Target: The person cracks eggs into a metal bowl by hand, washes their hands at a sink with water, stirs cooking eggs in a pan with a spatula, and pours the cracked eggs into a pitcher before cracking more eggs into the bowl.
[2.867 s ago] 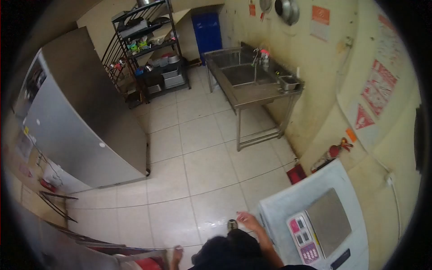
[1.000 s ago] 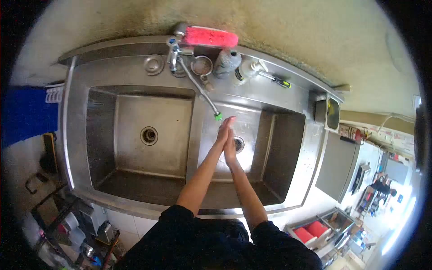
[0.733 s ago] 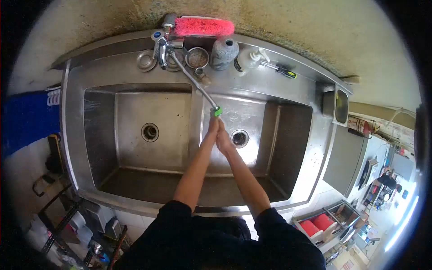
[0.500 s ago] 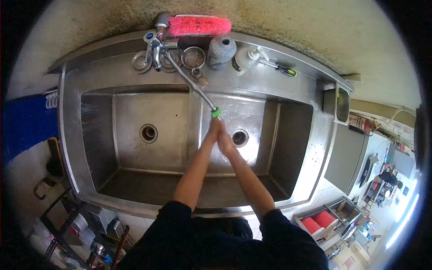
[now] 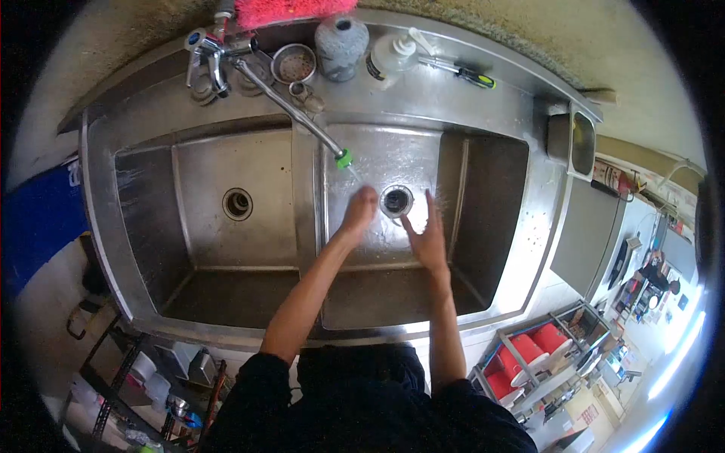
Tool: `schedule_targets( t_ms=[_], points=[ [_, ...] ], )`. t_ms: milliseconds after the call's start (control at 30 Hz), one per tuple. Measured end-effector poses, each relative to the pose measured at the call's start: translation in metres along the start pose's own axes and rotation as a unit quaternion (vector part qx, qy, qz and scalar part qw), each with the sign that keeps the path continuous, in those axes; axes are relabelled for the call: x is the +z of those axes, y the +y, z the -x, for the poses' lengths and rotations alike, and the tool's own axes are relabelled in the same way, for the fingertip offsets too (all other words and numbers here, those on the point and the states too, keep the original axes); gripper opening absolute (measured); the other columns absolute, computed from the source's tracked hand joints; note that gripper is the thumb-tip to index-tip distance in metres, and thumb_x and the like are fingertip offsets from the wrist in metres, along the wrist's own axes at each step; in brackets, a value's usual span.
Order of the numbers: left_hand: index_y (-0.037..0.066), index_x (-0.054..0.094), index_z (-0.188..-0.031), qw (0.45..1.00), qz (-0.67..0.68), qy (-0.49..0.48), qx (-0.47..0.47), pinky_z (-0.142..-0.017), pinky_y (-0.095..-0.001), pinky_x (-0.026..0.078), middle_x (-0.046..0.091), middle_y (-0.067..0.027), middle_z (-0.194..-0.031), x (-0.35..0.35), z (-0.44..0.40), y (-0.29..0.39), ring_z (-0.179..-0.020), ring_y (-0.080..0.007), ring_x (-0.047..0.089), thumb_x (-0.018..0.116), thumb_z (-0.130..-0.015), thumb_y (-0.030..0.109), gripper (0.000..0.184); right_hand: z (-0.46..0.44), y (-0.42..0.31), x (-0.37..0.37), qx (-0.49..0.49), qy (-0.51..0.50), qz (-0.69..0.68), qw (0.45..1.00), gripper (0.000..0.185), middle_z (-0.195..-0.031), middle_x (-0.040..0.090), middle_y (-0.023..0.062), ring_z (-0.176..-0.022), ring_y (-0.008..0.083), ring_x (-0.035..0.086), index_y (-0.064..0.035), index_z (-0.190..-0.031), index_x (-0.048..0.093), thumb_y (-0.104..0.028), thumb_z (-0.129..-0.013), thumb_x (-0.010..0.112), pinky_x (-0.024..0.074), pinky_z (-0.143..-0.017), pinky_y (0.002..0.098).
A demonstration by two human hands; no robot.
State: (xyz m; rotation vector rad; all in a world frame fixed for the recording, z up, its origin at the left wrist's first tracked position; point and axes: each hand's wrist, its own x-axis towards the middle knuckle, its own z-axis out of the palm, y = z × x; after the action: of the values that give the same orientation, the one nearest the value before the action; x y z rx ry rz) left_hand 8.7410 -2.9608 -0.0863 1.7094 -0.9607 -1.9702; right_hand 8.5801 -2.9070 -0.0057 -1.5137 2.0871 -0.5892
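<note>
In the head view, both hands are over the right basin (image 5: 377, 257) of the steel sink, holding nothing. The left hand (image 5: 360, 211) is near the faucet (image 5: 302, 118), its fingers curled together just beside the water (image 5: 355, 174) running from the green nozzle (image 5: 344, 158). The right hand (image 5: 429, 240) is apart from it — thumb and fingers spread, with the drain (image 5: 396, 201) showing between the two hands. On the ledge (image 5: 430, 98) behind stand a metal strainer (image 5: 294, 63), a grey bottle (image 5: 341, 54) and a pump bottle (image 5: 394, 57).
</note>
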Motion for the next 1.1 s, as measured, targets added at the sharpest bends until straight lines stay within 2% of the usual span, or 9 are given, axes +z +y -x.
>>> schedule_targets(
  t_ms=[133,333,433,533,633,733,867,967,1100],
  points=[
    [0.006,0.047,-0.122,0.945,0.146,-0.234,0.173,-0.089,-0.0343,0.048,0.053,-0.0076,-0.108,-0.011,0.133,0.138,-0.1,-0.0158,0.055,0.054,-0.097,0.013,0.027,0.019,0.035,-0.05,0.038,-0.051,-0.027,0.998,0.049,-0.132,0.055,0.0221,-0.122,0.0355,0.055,-0.0013,-0.136,0.049,-0.019,-0.093,0.065,0.0458,-0.098,0.0425],
    [0.01,0.066,-0.094,0.811,-0.044,-0.391,0.432,-0.052,-0.0261,0.044,0.058,0.0017,-0.07,-0.033,0.209,0.249,-0.057,-0.0098,0.056,0.059,-0.096,0.018,0.011,0.045,0.059,-0.045,0.142,-0.05,-0.068,0.986,0.032,-0.113,0.067,0.0175,-0.102,0.0299,0.067,-0.0039,-0.123,0.062,-0.019,-0.095,0.062,0.0519,-0.087,0.0389],
    [0.016,0.069,-0.083,0.842,-0.014,-0.033,0.538,-0.043,-0.0224,0.034,0.056,0.0063,-0.065,-0.005,0.234,0.251,-0.047,-0.0065,0.046,0.058,-0.096,0.031,0.022,0.034,0.053,-0.016,0.176,-0.099,-0.193,0.96,0.032,-0.115,0.067,0.0115,-0.103,0.0184,0.065,0.0003,-0.126,0.06,-0.012,-0.097,0.059,0.0503,-0.091,0.0312],
    [0.022,0.069,-0.077,0.831,-0.095,-0.15,0.527,-0.043,-0.0221,0.032,0.053,0.008,-0.062,0.002,0.239,0.264,-0.043,-0.0056,0.04,0.056,-0.096,0.04,0.029,0.018,0.058,0.046,0.232,-0.15,-0.378,0.884,0.032,-0.112,0.068,0.0106,-0.103,0.0174,0.065,-0.0005,-0.125,0.061,-0.011,-0.095,0.062,0.0512,-0.091,0.0305],
    [0.021,0.068,-0.076,0.869,-0.085,-0.063,0.484,-0.043,-0.0237,0.03,0.052,0.009,-0.062,0.023,0.239,0.263,-0.045,-0.0072,0.039,0.059,-0.094,0.039,0.027,0.005,0.03,0.095,0.203,-0.117,-0.535,0.812,0.028,-0.104,0.069,0.009,-0.097,0.0173,0.065,0.0006,-0.118,0.063,-0.014,-0.094,0.065,0.0518,-0.089,0.0309],
    [0.005,0.072,-0.086,0.638,0.011,-0.159,0.754,-0.042,-0.0253,0.023,0.042,0.0009,-0.054,0.029,0.201,0.253,-0.046,-0.0091,0.036,0.066,-0.088,0.03,0.025,-0.014,-0.003,0.101,0.248,-0.13,-0.524,0.804,0.021,-0.086,0.066,0.0041,-0.079,0.0145,0.062,0.0005,-0.103,0.068,-0.019,-0.095,0.066,0.0515,-0.076,0.0287],
    [0.009,0.05,-0.076,0.947,0.08,-0.174,0.258,-0.058,-0.0261,0.031,0.04,0.0015,-0.064,0.012,0.203,0.211,-0.061,-0.0093,0.039,0.044,-0.103,0.031,0.035,-0.033,0.004,0.096,0.323,-0.221,-0.43,0.814,0.035,-0.064,0.055,0.0001,-0.066,0.0101,0.052,-0.0022,-0.079,0.067,-0.032,-0.097,0.064,0.0451,-0.063,0.0257],
    [0.008,0.052,-0.113,0.973,-0.056,-0.156,0.159,-0.075,-0.0281,0.046,0.056,-0.0073,-0.096,0.003,0.108,0.129,-0.085,-0.0128,0.054,0.038,-0.104,0.016,0.019,-0.035,0.004,0.07,0.142,-0.153,-0.454,0.866,0.026,-0.076,0.054,0.0009,-0.068,0.0087,0.046,-0.0019,-0.095,0.064,-0.023,-0.103,0.05,0.0399,-0.061,0.0268],
    [0.005,0.053,-0.118,1.0,-0.005,0.012,-0.007,-0.077,-0.0276,0.047,0.058,-0.0043,-0.096,-0.004,0.004,-0.016,-0.091,-0.0131,0.056,0.041,-0.102,0.018,0.024,-0.054,0.032,0.026,0.014,-0.103,-0.403,0.909,0.017,-0.095,0.059,0.0028,-0.085,0.0076,0.051,-0.004,-0.111,0.059,-0.004,-0.1,0.046,0.0437,-0.072,0.0249]
  ],
)
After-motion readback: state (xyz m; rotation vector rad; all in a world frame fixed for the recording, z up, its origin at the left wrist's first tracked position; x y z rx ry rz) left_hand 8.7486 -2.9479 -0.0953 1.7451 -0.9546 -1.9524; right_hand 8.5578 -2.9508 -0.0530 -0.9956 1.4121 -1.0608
